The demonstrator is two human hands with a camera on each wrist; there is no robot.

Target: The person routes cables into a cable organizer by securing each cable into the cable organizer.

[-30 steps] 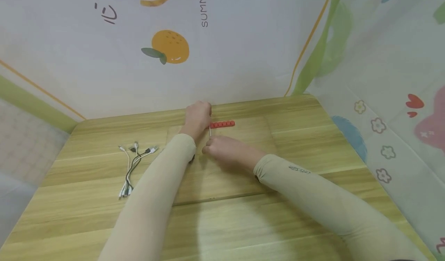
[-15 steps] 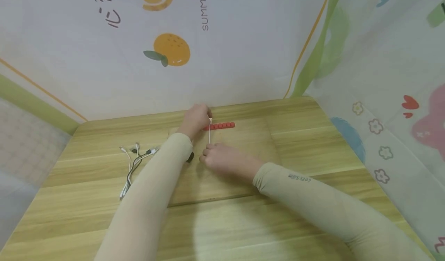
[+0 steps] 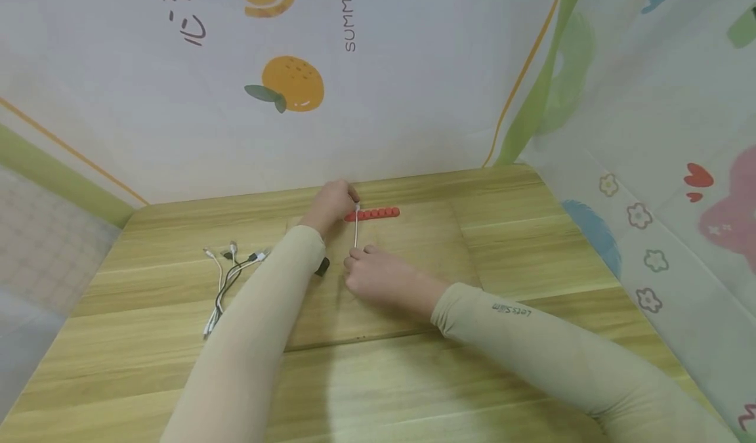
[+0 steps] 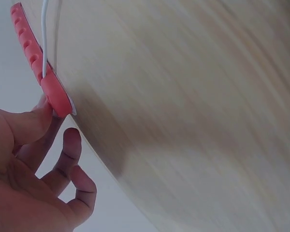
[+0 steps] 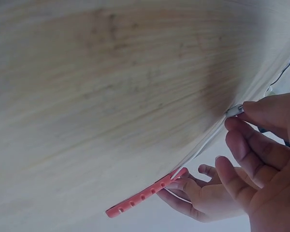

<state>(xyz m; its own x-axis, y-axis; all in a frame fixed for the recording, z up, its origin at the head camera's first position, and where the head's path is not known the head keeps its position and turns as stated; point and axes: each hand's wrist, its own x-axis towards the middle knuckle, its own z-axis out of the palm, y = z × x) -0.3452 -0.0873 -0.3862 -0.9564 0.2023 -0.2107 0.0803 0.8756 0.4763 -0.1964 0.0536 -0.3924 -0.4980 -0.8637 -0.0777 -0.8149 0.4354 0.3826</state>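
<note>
A white charging cable (image 3: 356, 230) runs taut across a red cable organizer (image 3: 378, 213), sitting in the slot nearest its left end in the left wrist view. My left hand (image 3: 335, 203) is behind the organizer's left end, thumb and index finger pinching the cable's far end; the other fingers are loosely bent. On the near side my right hand (image 3: 378, 275) pinches the cable's other end by its light-coloured plug (image 5: 235, 110) between thumb and index finger. The organizer's slotted row (image 4: 26, 41) has several more notches, with no cables in them.
Several short white and black cables (image 3: 224, 285) lie in a bundle left of the left forearm. Beneath the hands is a thin wooden board (image 3: 331, 328) on the wooden table (image 3: 147, 390). A printed curtain (image 3: 413, 88) hangs behind the table.
My right hand has drawn slightly toward me, so a longer stretch of cable shows. My left hand has shifted a little, uncovering the organizer's left end and a white bit at its fingertips.
</note>
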